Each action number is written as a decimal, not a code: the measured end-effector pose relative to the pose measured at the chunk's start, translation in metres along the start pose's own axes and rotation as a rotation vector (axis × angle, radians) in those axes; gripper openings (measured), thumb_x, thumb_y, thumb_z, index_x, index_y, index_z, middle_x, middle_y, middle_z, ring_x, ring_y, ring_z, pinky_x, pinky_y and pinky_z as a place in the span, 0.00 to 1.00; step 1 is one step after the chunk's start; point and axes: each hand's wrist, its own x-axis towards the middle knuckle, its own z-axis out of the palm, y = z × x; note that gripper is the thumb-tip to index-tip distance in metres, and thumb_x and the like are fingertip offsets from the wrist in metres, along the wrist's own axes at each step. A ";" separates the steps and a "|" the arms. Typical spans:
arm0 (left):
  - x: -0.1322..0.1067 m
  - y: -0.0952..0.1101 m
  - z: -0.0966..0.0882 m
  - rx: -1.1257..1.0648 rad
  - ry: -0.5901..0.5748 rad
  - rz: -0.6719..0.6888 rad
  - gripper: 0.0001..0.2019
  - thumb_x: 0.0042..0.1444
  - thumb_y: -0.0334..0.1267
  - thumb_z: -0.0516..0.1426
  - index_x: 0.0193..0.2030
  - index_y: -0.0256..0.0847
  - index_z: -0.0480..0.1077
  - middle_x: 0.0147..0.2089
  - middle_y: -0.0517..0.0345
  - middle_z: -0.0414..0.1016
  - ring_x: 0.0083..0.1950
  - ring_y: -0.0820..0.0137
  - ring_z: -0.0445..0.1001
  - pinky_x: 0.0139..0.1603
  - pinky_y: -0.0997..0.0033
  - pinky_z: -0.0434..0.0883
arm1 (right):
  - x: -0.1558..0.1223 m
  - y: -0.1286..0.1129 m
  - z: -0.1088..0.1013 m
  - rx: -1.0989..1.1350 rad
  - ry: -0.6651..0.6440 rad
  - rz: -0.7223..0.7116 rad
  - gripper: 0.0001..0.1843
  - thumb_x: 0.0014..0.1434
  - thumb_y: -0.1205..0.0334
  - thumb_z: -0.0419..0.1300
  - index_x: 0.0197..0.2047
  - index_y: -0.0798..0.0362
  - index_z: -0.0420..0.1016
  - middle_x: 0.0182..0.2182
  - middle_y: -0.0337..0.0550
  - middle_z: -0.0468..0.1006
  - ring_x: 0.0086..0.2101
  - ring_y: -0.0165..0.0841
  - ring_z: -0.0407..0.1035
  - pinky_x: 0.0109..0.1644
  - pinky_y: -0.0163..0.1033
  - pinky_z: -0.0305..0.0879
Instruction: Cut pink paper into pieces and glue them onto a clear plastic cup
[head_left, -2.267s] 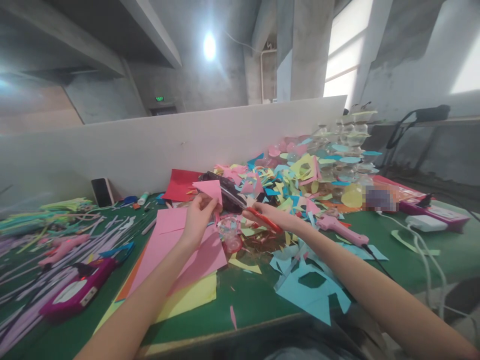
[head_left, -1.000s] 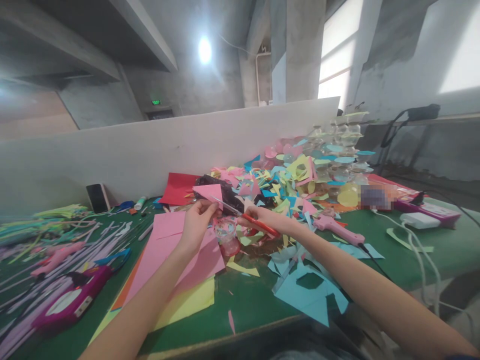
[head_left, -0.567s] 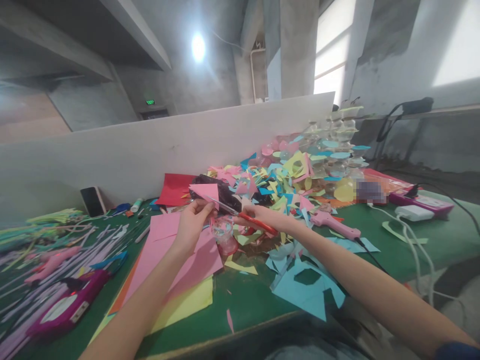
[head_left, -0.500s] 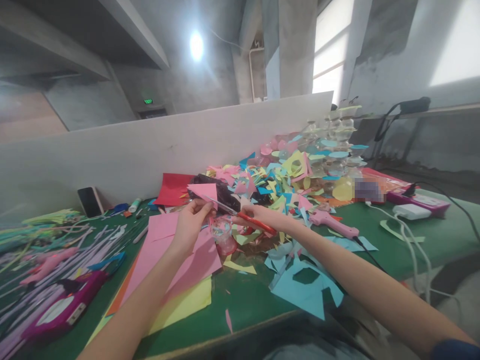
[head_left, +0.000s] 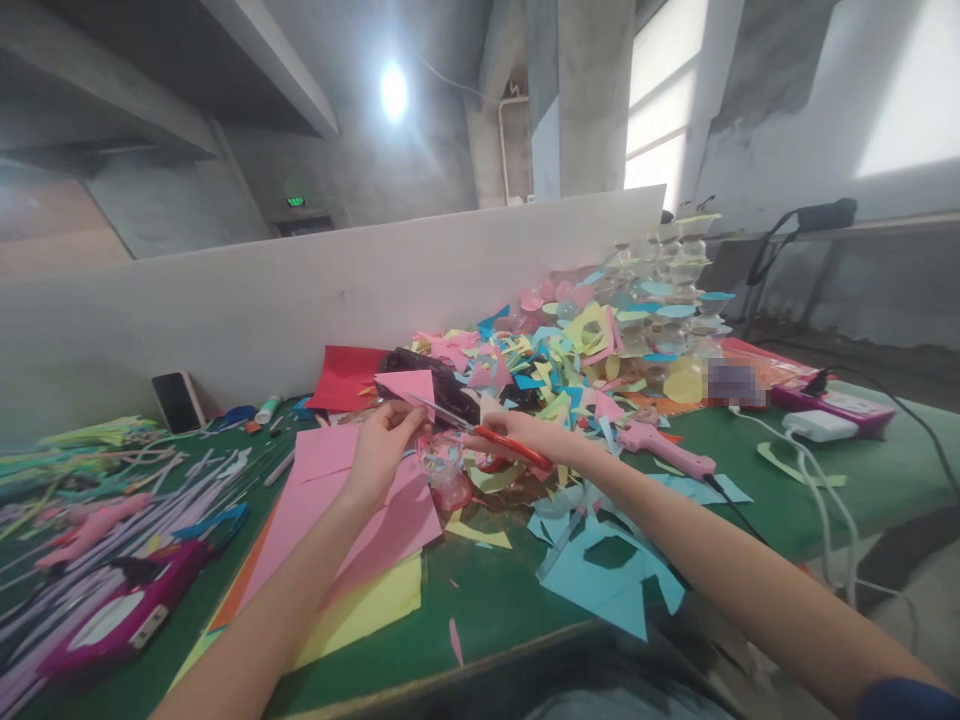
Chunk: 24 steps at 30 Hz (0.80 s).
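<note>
My left hand (head_left: 388,440) pinches the lower edge of a pink piece of paper (head_left: 409,384) between thumb and fingers. Red-handled scissors (head_left: 517,447) are in my right hand (head_left: 531,436), their blades pointing left to the paper's lower right edge by my left fingertips. Whether the blades are cutting into it I cannot tell. Below the scissors stands a small clear plastic piece with a pink base (head_left: 452,487). Under my left forearm lie pink sheets (head_left: 322,500), with a yellow sheet (head_left: 375,610) beneath them.
A heap of coloured paper scraps (head_left: 555,350) lies behind my hands. Cut blue paper (head_left: 600,580) is at the front right. A pink glue gun (head_left: 666,450) rests to the right, another (head_left: 97,525) to the left among purple stems. A phone (head_left: 178,402) leans against the white partition (head_left: 247,310).
Hands, paper and scissors hold almost the same position. The scissor blades look slightly further apart now. The view has shifted very slightly.
</note>
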 end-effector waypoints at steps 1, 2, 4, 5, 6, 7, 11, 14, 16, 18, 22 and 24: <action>0.000 0.000 0.000 0.004 0.000 -0.001 0.18 0.39 0.47 0.68 0.28 0.36 0.70 0.28 0.59 0.74 0.31 0.72 0.73 0.40 0.71 0.71 | 0.000 -0.001 0.000 0.011 -0.007 0.007 0.28 0.49 0.32 0.59 0.30 0.52 0.65 0.25 0.34 0.67 0.24 0.27 0.64 0.21 0.30 0.60; -0.001 0.000 0.000 0.006 -0.001 -0.004 0.18 0.39 0.47 0.68 0.29 0.36 0.70 0.28 0.59 0.74 0.31 0.72 0.73 0.40 0.71 0.71 | -0.001 -0.001 0.000 0.014 -0.008 0.009 0.29 0.49 0.32 0.59 0.30 0.52 0.65 0.24 0.34 0.66 0.23 0.27 0.63 0.21 0.30 0.60; -0.001 0.000 0.000 0.003 -0.003 -0.009 0.18 0.39 0.48 0.68 0.29 0.36 0.70 0.28 0.59 0.74 0.31 0.73 0.73 0.41 0.71 0.71 | -0.002 -0.004 0.000 -0.008 0.000 0.007 0.29 0.49 0.32 0.59 0.29 0.52 0.64 0.23 0.33 0.65 0.22 0.26 0.62 0.20 0.30 0.59; -0.001 0.000 0.000 -0.001 -0.004 -0.012 0.19 0.39 0.48 0.68 0.30 0.36 0.70 0.28 0.59 0.74 0.31 0.73 0.73 0.41 0.71 0.71 | -0.003 -0.005 0.000 -0.024 0.006 0.010 0.29 0.49 0.31 0.59 0.29 0.52 0.64 0.22 0.33 0.65 0.21 0.26 0.62 0.20 0.30 0.59; -0.001 0.000 0.000 -0.005 -0.006 -0.014 0.19 0.39 0.48 0.68 0.30 0.36 0.70 0.28 0.59 0.74 0.32 0.73 0.73 0.41 0.71 0.71 | -0.003 -0.006 0.000 -0.037 0.010 0.019 0.29 0.49 0.31 0.58 0.29 0.52 0.64 0.22 0.33 0.64 0.21 0.26 0.61 0.20 0.30 0.59; -0.001 -0.001 0.000 -0.008 -0.007 -0.016 0.19 0.39 0.48 0.68 0.30 0.36 0.70 0.28 0.59 0.74 0.32 0.73 0.73 0.41 0.71 0.71 | -0.004 -0.007 0.000 -0.044 0.011 0.031 0.29 0.49 0.31 0.58 0.29 0.52 0.64 0.21 0.32 0.64 0.20 0.26 0.61 0.19 0.30 0.59; 0.000 -0.001 -0.001 -0.024 0.000 -0.020 0.20 0.37 0.48 0.69 0.29 0.36 0.70 0.26 0.59 0.73 0.31 0.72 0.73 0.40 0.71 0.71 | -0.003 -0.006 0.000 -0.037 0.008 0.051 0.30 0.48 0.30 0.58 0.30 0.52 0.65 0.22 0.33 0.65 0.20 0.26 0.61 0.18 0.30 0.58; 0.000 -0.002 -0.001 -0.031 -0.002 -0.024 0.19 0.37 0.48 0.69 0.28 0.36 0.70 0.27 0.58 0.73 0.31 0.72 0.73 0.40 0.71 0.71 | -0.003 -0.004 0.002 0.041 -0.024 0.058 0.30 0.47 0.32 0.61 0.34 0.51 0.64 0.25 0.34 0.67 0.22 0.27 0.65 0.17 0.30 0.60; 0.000 -0.003 -0.001 -0.019 -0.026 -0.021 0.19 0.37 0.47 0.68 0.29 0.36 0.71 0.27 0.58 0.74 0.30 0.72 0.72 0.39 0.71 0.71 | -0.003 -0.004 0.004 0.113 -0.057 0.055 0.30 0.47 0.33 0.62 0.36 0.50 0.61 0.28 0.36 0.69 0.26 0.30 0.69 0.19 0.30 0.64; -0.001 -0.003 0.000 0.007 -0.054 -0.019 0.18 0.39 0.47 0.68 0.30 0.35 0.71 0.26 0.57 0.74 0.29 0.72 0.72 0.37 0.71 0.70 | -0.004 -0.003 0.005 0.160 -0.078 0.037 0.30 0.47 0.34 0.63 0.37 0.50 0.60 0.31 0.38 0.71 0.32 0.33 0.71 0.21 0.30 0.67; -0.002 -0.004 0.001 0.012 -0.074 -0.025 0.18 0.40 0.46 0.67 0.32 0.35 0.72 0.27 0.57 0.75 0.29 0.72 0.72 0.36 0.72 0.70 | -0.003 -0.002 0.007 0.172 -0.076 0.048 0.30 0.48 0.33 0.61 0.38 0.49 0.58 0.33 0.40 0.73 0.34 0.35 0.72 0.20 0.30 0.67; -0.001 -0.004 0.001 0.001 -0.075 -0.027 0.18 0.41 0.46 0.67 0.33 0.35 0.72 0.27 0.57 0.75 0.29 0.73 0.72 0.37 0.73 0.70 | -0.001 -0.001 0.008 0.156 -0.057 0.067 0.31 0.48 0.31 0.60 0.39 0.50 0.59 0.33 0.40 0.73 0.33 0.35 0.72 0.20 0.30 0.66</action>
